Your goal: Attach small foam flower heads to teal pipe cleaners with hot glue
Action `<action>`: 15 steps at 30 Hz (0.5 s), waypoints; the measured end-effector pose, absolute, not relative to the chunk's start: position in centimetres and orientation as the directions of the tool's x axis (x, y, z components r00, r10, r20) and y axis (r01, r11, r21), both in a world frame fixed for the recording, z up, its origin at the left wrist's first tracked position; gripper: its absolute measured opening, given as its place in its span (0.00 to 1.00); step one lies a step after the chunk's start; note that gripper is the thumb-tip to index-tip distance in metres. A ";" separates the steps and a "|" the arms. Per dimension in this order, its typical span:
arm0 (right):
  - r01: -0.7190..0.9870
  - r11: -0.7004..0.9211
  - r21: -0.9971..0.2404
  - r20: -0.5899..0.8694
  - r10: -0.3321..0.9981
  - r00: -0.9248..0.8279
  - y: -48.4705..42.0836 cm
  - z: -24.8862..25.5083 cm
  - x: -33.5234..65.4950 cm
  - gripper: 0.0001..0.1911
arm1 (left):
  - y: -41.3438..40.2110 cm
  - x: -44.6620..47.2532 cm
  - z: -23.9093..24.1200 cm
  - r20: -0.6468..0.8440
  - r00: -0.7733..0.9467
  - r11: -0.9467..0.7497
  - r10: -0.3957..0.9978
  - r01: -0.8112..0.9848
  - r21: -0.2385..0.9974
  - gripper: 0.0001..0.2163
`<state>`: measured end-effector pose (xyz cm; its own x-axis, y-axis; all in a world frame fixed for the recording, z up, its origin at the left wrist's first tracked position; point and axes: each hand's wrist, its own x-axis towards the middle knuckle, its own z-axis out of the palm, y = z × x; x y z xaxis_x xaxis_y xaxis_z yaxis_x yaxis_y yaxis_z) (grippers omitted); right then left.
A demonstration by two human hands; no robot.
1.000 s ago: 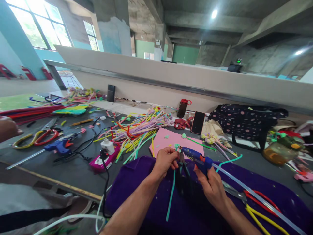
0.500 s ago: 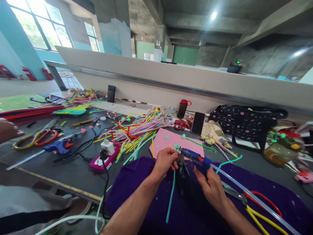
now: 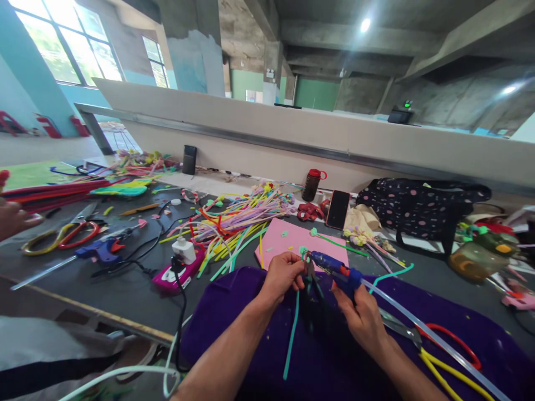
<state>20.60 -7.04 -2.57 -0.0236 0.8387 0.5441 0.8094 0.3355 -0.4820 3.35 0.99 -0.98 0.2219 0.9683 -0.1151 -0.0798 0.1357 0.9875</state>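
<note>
A dark worktop (image 3: 134,295) spreads in front of me, with a purple cloth (image 3: 221,312) over its near middle and right and a patterned bag (image 3: 409,206) at the far right, its contents hidden. Over the cloth my right hand (image 3: 361,309) has its grip wrapped round the handle of a blue glue gun (image 3: 336,268); I judge it light and rigid, best taken there, well back from the nozzle, which may be hot. At the right, nearer than the bag, a jar (image 3: 476,262) seems to hold amber liquid; the dark bottle (image 3: 310,188), far middle, doesn't reveal what is inside. Pliers (image 3: 310,271) sit between my hands, though whether my left grip bears on them I can't make out. My left hand (image 3: 284,275) is pinched close on the upper part of a green stem (image 3: 291,340), which hangs down over the cloth. It should be feather-light, soft and bendy, best held just below its top. Smallest is the green tip (image 3: 302,252), right by the nozzle, touching or not I can't say; it looks easily crushed.
</note>
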 end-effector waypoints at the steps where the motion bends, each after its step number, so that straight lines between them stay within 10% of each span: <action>1: 0.815 0.332 -0.475 0.544 0.838 -0.024 -7.0 -2.7 20.6 0.14 | 1.0 3.4 -1.0 -0.118 0.226 0.138 0.967 -0.076 0.988 0.07; 15: 0.806 0.361 -0.469 0.543 0.838 -0.059 -6.9 -3.0 20.8 0.14 | 1.1 3.0 -0.8 -0.108 0.227 0.135 0.968 -0.107 0.985 0.07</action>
<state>20.84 -6.92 -2.99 -0.0594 0.8378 0.5428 0.8058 0.3611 -0.4693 3.03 1.09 -0.82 0.2268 0.9679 -0.1082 -0.1072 0.1352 0.9850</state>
